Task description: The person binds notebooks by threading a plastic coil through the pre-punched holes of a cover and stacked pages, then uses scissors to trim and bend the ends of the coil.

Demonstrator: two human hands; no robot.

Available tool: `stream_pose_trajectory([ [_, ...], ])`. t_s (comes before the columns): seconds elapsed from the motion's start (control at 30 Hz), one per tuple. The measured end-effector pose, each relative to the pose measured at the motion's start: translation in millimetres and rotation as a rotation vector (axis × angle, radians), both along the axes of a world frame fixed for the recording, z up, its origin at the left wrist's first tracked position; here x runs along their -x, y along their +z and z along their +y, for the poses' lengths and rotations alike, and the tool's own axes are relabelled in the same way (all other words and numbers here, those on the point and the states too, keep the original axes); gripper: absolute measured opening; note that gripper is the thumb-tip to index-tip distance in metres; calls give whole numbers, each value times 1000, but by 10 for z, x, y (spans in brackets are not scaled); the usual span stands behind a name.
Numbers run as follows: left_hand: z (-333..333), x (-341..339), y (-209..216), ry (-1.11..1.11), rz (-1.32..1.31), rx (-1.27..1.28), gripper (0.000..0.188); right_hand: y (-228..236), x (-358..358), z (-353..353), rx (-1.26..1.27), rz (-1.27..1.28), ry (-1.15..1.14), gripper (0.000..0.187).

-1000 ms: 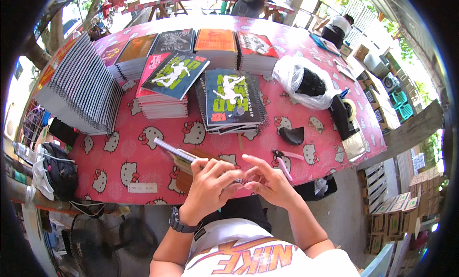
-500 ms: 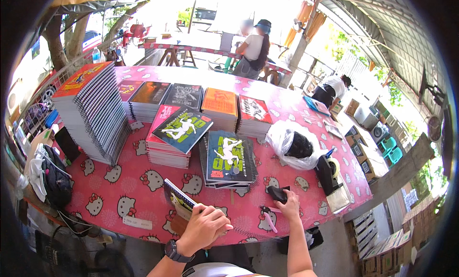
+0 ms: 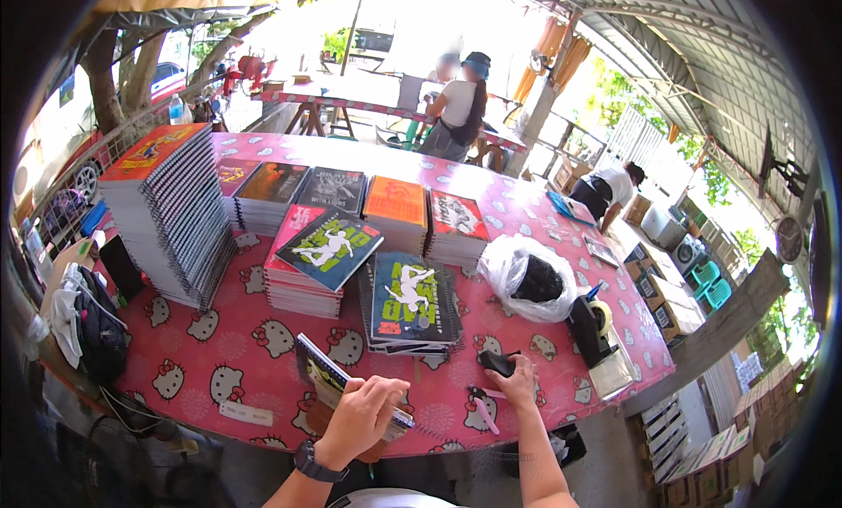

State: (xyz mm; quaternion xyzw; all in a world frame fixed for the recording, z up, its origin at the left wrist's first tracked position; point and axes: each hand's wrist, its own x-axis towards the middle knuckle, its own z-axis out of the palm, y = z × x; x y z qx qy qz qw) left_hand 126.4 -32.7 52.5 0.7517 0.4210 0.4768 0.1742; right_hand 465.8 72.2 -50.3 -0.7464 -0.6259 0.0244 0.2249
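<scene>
Booklet (image 3: pixel 323 368), tilted, sits beside a brown object (image 3: pixel 321 418) at the near edge of the pink counter (image 3: pixel 189 407) — the left hand (image 3: pixel 361 413) has its fingers closed over it. The right hand (image 3: pixel 519 383) pinches a black piece (image 3: pixel 497 362) between thumb and fingers — whether that piece touches the counter, I cannot tell. Pink-handled pliers (image 3: pixel 485 415) lie just beside this hand; stacked books (image 3: pixel 408 302) sit farther back.

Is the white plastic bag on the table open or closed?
Open: the plastic bag's mouth gapes, showing black contents inside.
</scene>
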Motion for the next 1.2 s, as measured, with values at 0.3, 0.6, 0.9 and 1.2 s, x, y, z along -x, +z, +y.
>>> stream_pose_trajectory([
  [0.3,79,117,-37,-110,337,-116,10,340,358,-372,83,1203,485,51],
  [0.6,97,154,-92,-153,360,-106,16,124,933,-877,577,1862,806,59],
  [0.9,81,146,1,-151,258,-82,18,-276,1080,-914,613,2506,678,82],
  [1.2,64,238,9,22,281,-107,24,51,1216,-626,457,1299,776,79],
])
